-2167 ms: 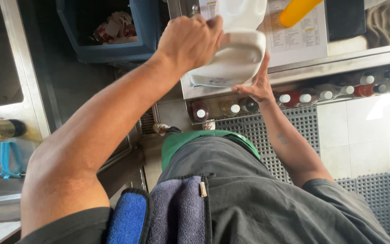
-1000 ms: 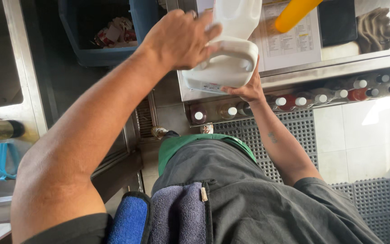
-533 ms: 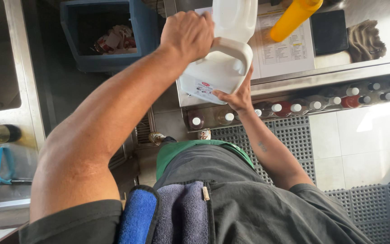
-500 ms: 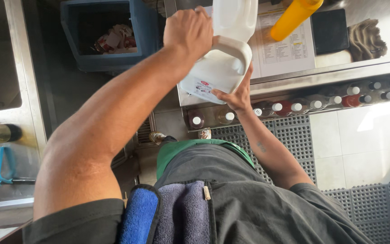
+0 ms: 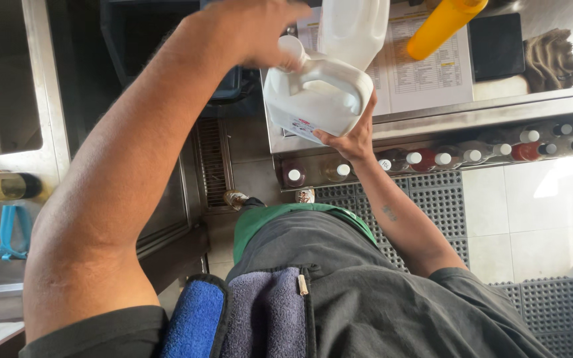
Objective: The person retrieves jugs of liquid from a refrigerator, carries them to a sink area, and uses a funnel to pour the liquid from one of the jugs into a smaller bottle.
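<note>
1. The steel tabletop [image 5: 499, 109] runs across the top right of your view, and a laminated paper sheet [image 5: 426, 69] lies flat on it.
2. A deep steel sink [image 5: 4, 79] sits at your far left, with a dark blue bin [image 5: 167, 40] between it and the tabletop.
3. The floor below is pale tile [image 5: 532, 212] with black rubber matting [image 5: 432, 212] under your feet.
4. Your dark apron [image 5: 379, 298] fills the bottom of the view, with a blue towel [image 5: 193, 318] and a purple-grey towel [image 5: 266, 318] tucked side by side at the waist.
5. A white plastic jug [image 5: 316, 99] is held in the air over the near edge of the tabletop, tipped on its side with its handle facing up.
6. A second white jug [image 5: 353, 30] stands just behind it; they look to be touching, but you cannot tell for sure.
7. Your left hand [image 5: 247, 30] is at the jug's neck, fingers curled over the white cap [image 5: 291, 50]; how tight the hold is you cannot tell, since the hand hides it.
8. Your right hand [image 5: 349, 136] props the jug from below, fingers spread wide against its base and gripping it.
9. An orange squeeze bottle [image 5: 442, 26] lies tilted over the paper sheet.
10. A black pad [image 5: 495, 46] and a crumpled brown rag [image 5: 552, 59] rest on the tabletop to the right.
11. A row of capped bottles [image 5: 472, 156] stands in a rail under the edge of the tabletop.
</note>
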